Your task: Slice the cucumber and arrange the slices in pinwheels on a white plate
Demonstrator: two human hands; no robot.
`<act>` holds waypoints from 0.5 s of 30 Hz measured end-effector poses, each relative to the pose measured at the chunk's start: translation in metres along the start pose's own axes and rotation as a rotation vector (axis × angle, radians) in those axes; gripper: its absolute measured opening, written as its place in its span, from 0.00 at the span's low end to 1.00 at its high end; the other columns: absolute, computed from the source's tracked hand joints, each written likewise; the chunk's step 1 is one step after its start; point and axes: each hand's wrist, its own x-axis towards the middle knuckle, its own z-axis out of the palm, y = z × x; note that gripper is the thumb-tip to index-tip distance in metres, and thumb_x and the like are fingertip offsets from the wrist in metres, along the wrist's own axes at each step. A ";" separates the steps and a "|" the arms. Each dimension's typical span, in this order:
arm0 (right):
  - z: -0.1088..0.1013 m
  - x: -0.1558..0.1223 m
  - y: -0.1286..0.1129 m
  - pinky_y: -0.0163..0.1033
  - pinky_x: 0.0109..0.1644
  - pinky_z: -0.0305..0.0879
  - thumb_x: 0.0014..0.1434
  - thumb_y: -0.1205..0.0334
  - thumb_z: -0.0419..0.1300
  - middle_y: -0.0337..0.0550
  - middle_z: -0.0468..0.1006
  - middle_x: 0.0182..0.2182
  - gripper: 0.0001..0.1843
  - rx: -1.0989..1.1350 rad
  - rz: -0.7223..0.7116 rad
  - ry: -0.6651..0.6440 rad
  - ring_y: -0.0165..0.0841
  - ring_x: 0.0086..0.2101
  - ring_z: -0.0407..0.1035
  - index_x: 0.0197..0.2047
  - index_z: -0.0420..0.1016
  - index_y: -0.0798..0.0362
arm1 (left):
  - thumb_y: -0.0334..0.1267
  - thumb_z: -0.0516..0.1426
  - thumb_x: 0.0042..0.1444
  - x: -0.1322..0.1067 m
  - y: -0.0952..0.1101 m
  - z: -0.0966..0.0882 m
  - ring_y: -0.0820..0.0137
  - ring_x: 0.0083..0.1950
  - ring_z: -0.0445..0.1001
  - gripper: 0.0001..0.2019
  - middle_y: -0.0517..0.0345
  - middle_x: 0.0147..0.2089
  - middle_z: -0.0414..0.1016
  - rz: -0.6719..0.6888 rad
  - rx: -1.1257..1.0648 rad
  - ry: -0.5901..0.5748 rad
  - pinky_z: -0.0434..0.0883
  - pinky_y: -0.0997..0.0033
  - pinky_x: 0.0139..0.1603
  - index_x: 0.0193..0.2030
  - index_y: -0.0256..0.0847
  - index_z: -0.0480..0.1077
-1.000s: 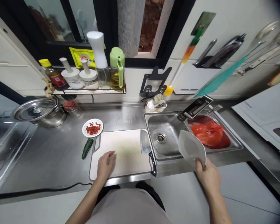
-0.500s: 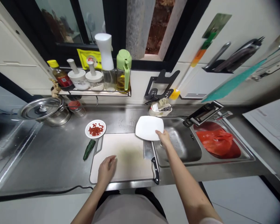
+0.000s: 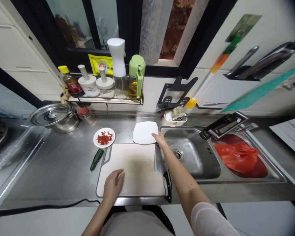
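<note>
Left hand: rests palm-down on the near left part of the cutting board, fingers loosely spread and holding nothing.
Right hand: reaches forward across the board's right edge; its fingers are closed on the right rim of the white plate.
White plate: square with rounded corners and bare, lying level on the steel surface just beyond the far edge of the cutting board and just left of the sink.
Cleaver: lies along the right edge of the board, black handle toward the person, partly hidden by the right forearm.
Cutting board: pale, with a faint green stain in its middle.
Green pepper: on the surface just beside the board's left edge.
Small dish: round, carrying chopped red pieces, left of the white plate and apart from it.
Pot: lidded, at the far left of the surface.
Red bag: fills the right-hand basin.
</note>
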 end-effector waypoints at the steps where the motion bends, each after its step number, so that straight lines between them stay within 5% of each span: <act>1: 0.002 0.000 0.000 0.37 0.41 0.70 0.45 0.68 0.61 0.43 0.81 0.31 0.13 -0.001 -0.001 -0.005 0.33 0.33 0.73 0.38 0.73 0.57 | 0.48 0.49 0.61 0.000 0.000 0.000 0.63 0.48 0.76 0.17 0.51 0.44 0.78 0.002 0.000 0.001 0.72 0.61 0.50 0.45 0.42 0.74; 15: 0.012 0.010 0.007 0.35 0.40 0.69 0.50 0.67 0.60 0.47 0.80 0.38 0.19 -0.149 -0.053 -0.080 0.31 0.34 0.73 0.47 0.71 0.60 | 0.47 0.50 0.61 -0.003 -0.006 -0.001 0.64 0.47 0.76 0.16 0.52 0.44 0.78 -0.013 0.004 0.014 0.72 0.61 0.50 0.46 0.42 0.73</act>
